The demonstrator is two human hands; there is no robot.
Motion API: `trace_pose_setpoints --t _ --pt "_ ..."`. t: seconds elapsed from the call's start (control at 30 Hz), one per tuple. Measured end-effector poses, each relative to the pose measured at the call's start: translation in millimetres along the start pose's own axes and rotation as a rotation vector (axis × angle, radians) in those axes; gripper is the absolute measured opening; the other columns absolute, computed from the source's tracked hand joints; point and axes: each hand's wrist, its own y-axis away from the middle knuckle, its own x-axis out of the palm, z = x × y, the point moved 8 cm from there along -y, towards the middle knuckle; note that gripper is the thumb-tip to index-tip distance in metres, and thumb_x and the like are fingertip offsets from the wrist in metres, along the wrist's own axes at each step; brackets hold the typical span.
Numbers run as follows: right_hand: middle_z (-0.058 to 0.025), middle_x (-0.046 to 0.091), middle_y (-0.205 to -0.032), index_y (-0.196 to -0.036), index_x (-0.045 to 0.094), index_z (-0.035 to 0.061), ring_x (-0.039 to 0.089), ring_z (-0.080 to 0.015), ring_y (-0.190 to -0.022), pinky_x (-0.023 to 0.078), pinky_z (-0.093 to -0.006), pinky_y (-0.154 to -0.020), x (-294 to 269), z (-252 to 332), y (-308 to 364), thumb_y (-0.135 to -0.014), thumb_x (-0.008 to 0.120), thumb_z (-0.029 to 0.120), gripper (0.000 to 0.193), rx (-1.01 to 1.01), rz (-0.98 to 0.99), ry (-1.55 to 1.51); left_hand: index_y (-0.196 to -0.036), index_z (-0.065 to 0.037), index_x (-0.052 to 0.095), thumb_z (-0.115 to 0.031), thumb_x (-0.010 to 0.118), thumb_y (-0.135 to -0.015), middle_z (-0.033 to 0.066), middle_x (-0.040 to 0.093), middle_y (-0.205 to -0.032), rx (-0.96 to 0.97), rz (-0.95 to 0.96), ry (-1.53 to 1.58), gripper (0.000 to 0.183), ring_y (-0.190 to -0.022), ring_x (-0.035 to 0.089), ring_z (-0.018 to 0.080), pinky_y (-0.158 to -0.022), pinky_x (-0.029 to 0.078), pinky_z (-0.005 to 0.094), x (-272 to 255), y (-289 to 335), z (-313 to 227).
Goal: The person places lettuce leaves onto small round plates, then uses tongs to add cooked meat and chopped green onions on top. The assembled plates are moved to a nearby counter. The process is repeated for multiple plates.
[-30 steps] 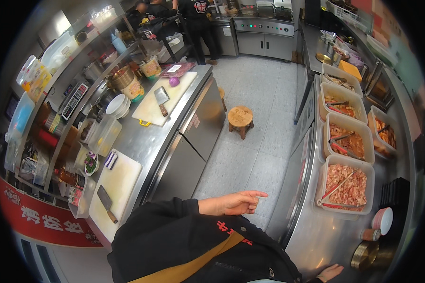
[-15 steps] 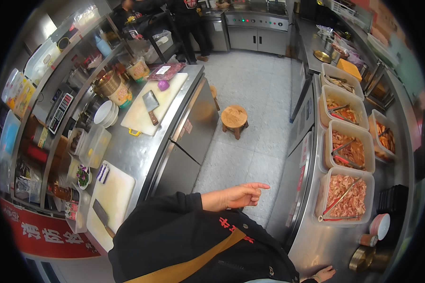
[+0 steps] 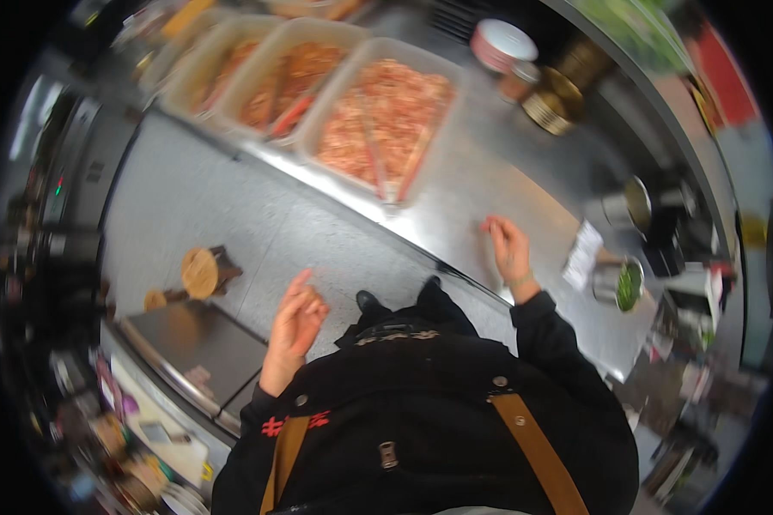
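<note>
While light glints off the smooth steel surface (image 3: 494, 142), a translucent, round-cornered plastic tub (image 3: 427, 58) stands near its edge, filled with ragged pink meat (image 3: 397, 99); tongs (image 3: 374, 159), blurred, lie with their arms spread over it. Farther right sits a cylindrical metal pot (image 3: 606, 283) of leafy greens (image 3: 629, 287), just beside a flat white item (image 3: 582, 255). The left grip (image 3: 297, 319) is loosely released, index finger extended, the others half curled, holding nothing above the grey floor (image 3: 176, 184). The right grip (image 3: 510, 251), bent-fingered, is near the tub; whether it touches the steel or pinches anything, I cannot tell.
</note>
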Motion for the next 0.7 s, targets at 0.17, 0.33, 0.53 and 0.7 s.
trace_pose_setpoints --t 0.17,0.33,0.53,0.7 --pt "-0.0153 0.064 -0.091 -0.100 0.061 -0.0020 0.062 -0.0252 -0.083 0.048 -0.0304 -0.075 -79 -45 -56 -0.089 0.050 0.007 0.018 -0.037 -0.237 0.242 -0.120 -0.007 0.048 -0.008 0.052 -0.090 -0.0049 0.028 -0.062 -0.075 -0.207 -0.054 0.030 -0.052 0.027 0.0057 -0.049 0.027 0.0194 0 -6 13" --pt "-0.0201 0.058 -0.091 -0.099 0.059 0.0000 0.055 -0.0387 -0.084 0.046 -0.0406 -0.074 -105 -109 -143 -0.084 0.046 0.003 0.020 -0.294 -0.291 0.390 -0.112 -0.007 0.052 -0.012 0.052 -0.092 -0.0062 0.023 -0.057 -0.137 -0.178 -0.165 0.021 -0.047 0.020 0.0047 -0.043 0.021 0.0194 38 -23 52" --pt "-0.0200 0.058 -0.093 -0.095 0.058 -0.0015 0.053 -0.0361 -0.091 0.045 -0.0409 -0.081 -28 -91 -140 -0.078 0.048 -0.001 0.020 0.003 0.029 0.591 -0.111 -0.007 0.052 -0.014 0.052 -0.092 -0.0062 0.023 -0.057 -0.186 -0.171 -0.190 0.020 -0.048 0.022 0.0054 -0.045 0.023 0.0202 73 -42 85" --pt "-0.0143 0.060 -0.086 -0.098 0.061 0.0028 0.058 -0.0306 -0.084 0.049 -0.0343 -0.076 -7 -20 -61 -0.077 0.052 -0.002 0.024 -0.235 0.089 0.175 -0.111 -0.007 0.052 -0.013 0.051 -0.092 -0.0059 0.024 -0.057 -0.244 -0.156 -0.234 0.020 -0.049 0.023 0.0056 -0.046 0.023 0.0202 79 -62 94"
